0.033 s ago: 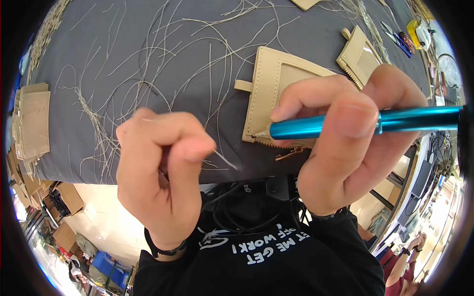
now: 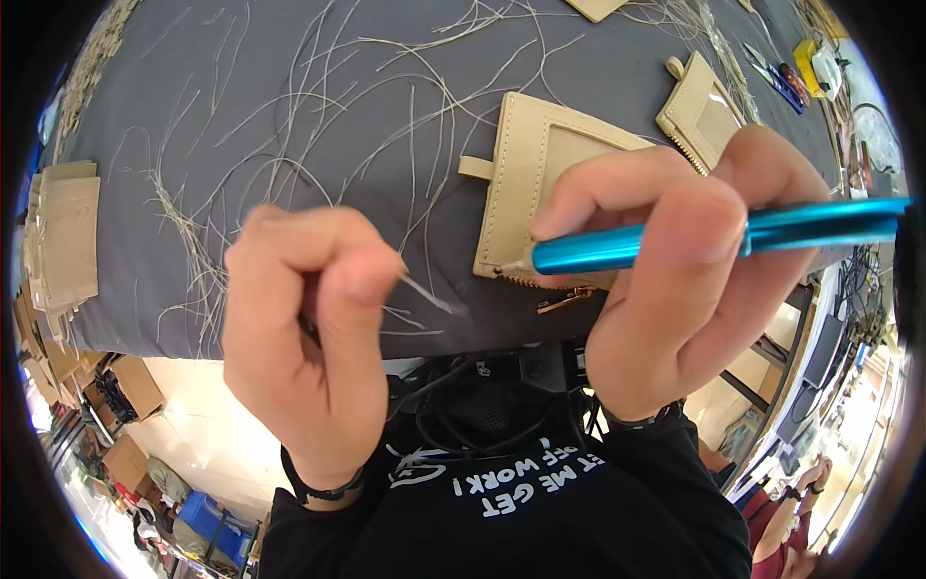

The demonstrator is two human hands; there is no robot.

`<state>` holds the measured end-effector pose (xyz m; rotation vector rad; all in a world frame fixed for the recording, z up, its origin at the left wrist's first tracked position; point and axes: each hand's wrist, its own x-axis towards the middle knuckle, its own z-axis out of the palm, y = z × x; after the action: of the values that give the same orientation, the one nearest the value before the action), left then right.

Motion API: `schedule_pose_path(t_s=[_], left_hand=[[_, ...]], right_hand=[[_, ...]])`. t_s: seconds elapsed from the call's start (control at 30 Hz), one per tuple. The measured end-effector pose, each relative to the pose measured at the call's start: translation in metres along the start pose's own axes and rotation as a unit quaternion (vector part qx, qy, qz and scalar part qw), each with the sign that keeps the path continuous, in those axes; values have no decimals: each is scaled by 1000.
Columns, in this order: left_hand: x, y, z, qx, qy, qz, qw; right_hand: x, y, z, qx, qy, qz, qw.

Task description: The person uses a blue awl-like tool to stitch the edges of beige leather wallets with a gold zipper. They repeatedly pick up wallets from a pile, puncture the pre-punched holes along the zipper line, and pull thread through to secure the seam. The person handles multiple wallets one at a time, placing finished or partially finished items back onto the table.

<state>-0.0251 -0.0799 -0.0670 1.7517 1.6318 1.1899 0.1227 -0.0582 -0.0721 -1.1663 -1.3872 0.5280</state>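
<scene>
Grey bench (image 2: pixel 289 145) strewn with threads; left hand (image 2: pixel 309 338) pinches a thread end (image 2: pixel 429 294); right hand (image 2: pixel 675 280) grips a blue tool (image 2: pixel 675 241) at the tan pouch (image 2: pixel 526 183), seemingly mid-trimming; next calls for a steady tip.

Grey desk (image 2: pixel 289 116) strewn with loose pale thread offcuts (image 2: pixel 318 106). Stack of tan leather pieces (image 2: pixel 63 232) at desk's left edge. Second tan pouch (image 2: pixel 699 111) near its far right corner.

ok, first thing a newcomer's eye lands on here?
Probably the bright blue metal tool in the right hand, its tip at the lower edge of a tan leather pouch on the grey mat. Next, the left hand at lower left, pinching a short pale thread. Loose cut threads litter the mat behind both hands.
</scene>
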Motion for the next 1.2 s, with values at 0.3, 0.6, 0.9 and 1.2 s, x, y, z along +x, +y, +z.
schedule_pose_path(t_s=[0.3, 0.6, 0.9, 1.2], left_hand=[[31, 21, -7, 191, -233, 188, 935], [26, 27, 2, 256, -214, 306, 892], [51, 46, -13, 121, -125, 249, 953], [84, 78, 14, -96, -382, -21, 919]], right_hand=[[1, -10, -21, 262, 99, 124, 952], [3, -27, -54, 365, 133, 66, 919], [1, -39, -95, 419, 125, -43, 898], [6, -43, -120, 432, 254, -47, 864]])
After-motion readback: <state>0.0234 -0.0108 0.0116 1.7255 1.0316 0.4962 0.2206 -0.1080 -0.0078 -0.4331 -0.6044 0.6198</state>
